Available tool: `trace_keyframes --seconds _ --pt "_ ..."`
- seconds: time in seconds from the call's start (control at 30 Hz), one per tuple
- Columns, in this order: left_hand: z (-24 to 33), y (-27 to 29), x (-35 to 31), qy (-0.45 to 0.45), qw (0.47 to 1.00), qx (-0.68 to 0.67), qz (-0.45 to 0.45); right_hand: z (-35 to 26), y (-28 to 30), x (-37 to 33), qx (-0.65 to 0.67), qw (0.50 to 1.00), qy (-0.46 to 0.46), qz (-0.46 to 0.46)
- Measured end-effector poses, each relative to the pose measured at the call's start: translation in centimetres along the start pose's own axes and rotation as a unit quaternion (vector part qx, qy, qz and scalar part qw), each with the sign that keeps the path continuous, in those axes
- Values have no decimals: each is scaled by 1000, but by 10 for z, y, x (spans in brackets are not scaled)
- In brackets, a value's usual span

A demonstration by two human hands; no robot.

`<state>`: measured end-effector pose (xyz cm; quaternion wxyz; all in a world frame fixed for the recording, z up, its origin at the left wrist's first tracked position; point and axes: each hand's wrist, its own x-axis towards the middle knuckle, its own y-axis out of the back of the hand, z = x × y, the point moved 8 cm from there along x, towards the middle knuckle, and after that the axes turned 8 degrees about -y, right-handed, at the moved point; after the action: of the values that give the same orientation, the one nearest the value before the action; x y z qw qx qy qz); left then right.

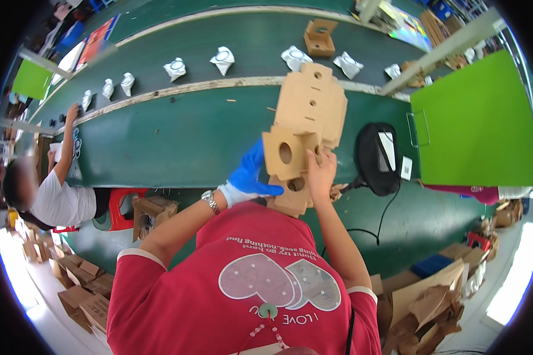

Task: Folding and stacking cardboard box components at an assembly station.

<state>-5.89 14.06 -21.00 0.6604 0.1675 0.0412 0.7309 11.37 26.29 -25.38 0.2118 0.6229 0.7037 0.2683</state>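
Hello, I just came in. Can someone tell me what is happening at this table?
A person in a red shirt holds a brown die-cut cardboard piece with round holes over a green table. The left hand, in a blue glove, grips its lower left part; the bare right hand holds its lower right. White wrapped items sit in a row on the conveyor belt behind. Another person works at the left.
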Motion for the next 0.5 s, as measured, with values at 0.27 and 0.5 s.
trace_keyframes --seconds 0.27,0.5 --pt "31 -47 88 -165 963 212 5 5 10 8 31 999 -14 -13" --pt "-1 -25 41 -166 969 153 100 -14 10 16 -94 993 67 -24"
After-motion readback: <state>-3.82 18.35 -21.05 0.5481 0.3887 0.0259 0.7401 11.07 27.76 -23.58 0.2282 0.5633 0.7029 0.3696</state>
